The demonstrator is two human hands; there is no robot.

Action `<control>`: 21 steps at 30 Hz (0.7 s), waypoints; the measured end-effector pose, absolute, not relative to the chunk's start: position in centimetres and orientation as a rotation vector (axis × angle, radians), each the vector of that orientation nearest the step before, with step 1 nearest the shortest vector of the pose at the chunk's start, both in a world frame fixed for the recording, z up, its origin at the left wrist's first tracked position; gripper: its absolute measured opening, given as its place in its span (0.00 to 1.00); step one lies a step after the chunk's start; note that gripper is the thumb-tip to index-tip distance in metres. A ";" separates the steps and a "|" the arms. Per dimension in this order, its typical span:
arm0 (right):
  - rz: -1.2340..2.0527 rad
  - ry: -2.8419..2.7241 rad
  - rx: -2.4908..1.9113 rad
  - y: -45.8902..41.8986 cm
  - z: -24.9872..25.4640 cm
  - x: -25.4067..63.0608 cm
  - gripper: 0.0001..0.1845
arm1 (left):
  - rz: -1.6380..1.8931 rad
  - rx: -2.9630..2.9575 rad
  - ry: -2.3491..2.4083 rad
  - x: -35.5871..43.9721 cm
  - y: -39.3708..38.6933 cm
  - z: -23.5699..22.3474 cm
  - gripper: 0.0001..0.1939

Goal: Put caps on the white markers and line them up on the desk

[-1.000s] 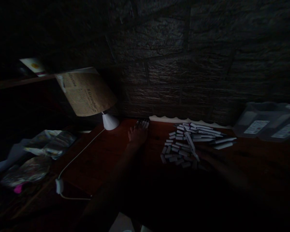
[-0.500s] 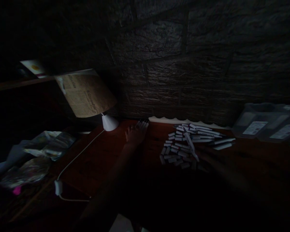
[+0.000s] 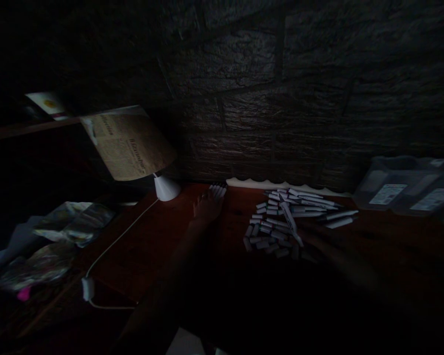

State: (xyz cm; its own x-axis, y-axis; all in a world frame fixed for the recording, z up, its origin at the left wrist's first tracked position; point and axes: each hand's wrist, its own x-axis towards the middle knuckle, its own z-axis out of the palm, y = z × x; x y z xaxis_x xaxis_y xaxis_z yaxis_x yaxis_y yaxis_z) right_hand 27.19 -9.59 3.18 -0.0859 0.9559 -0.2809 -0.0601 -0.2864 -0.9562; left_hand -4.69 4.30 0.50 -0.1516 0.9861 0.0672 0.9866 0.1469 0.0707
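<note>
My left hand (image 3: 206, 207) lies on the wooden table near the wall, fingers stretched out. It touches a short row of white markers with dark tips (image 3: 217, 189) set side by side. My right hand (image 3: 314, 240), very dark and partly lost in shadow, holds a white marker (image 3: 290, 220) tilted over a heap. That heap of white markers (image 3: 311, 202) has longer pens towards the wall. Several loose marker caps or short pieces (image 3: 268, 241) lie in front of it. Most of the right fingers are too dark to make out.
A lamp with a printed paper shade (image 3: 133, 145) stands at the left, its cord and switch (image 3: 88, 288) trailing over the table edge. A clear plastic case (image 3: 403, 185) sits at the right. A scalloped white strip (image 3: 281, 186) runs along the stone wall. Crumpled plastic bags (image 3: 74, 222) lie far left.
The view has shifted slightly, so things appear a little further left. Both hands stay nearly in place, and the marker in my right hand keeps its tilt.
</note>
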 end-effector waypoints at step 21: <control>0.891 -1.974 -1.610 -1.8 4.8 15.1 0.12 | -0.266 -2.169 -2.292 -5.1 4.0 0.8 0.29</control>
State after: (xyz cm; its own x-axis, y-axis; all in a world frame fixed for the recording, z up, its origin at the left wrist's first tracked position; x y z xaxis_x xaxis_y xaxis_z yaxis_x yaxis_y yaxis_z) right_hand 15.09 -1.77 4.77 -0.2258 0.9722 -0.0612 0.6890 0.1150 -0.7156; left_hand -5.07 4.05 0.78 -0.0612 0.9934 0.0967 0.9892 0.0474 0.1387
